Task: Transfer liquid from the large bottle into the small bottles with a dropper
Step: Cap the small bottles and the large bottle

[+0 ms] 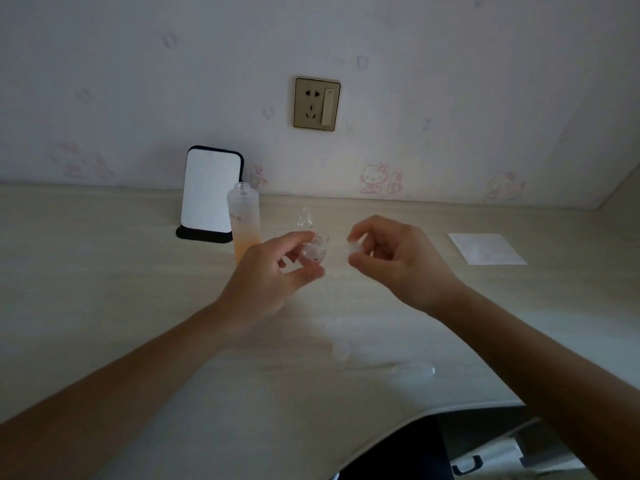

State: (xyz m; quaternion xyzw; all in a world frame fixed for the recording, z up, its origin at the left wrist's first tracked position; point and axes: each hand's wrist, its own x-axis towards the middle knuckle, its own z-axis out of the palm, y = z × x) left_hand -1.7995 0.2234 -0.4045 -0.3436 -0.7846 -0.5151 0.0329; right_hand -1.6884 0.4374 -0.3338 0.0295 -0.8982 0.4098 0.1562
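Since the clear plastic dropper lies flat and untouched on the pale wood-grain table, nearer the person than either set of fingers, the work looks to be at the uncapping step and no liquid is being drawn yet. Farther out, the left hand holds a small clear glass bottle, pinched between the thumb and curled fingertips; whether it holds any liquid cannot be told. The right hand is just beside it, with a narrow gap between them. Its thumb and forefinger are closed on a small white cap, probably that bottle's stopper, and its other fingers curl loosely toward the palm.

Just beyond the left fingertips stands the tall frosted large bottle, open at the neck, with orange liquid in its lower part. A second small clear bottle stands a little past the gap between the two hands. Behind the large bottle a dark-edged phone leans on a stand, and a white paper square lies well right of the right fingers. A gold wall socket sits highest, on the wall.

The next move probably calls for setting the cap aside and standing the small bottle upright. The freed right fingers can then take the dropper by its bulb and carry its tip to the large bottle's neck.
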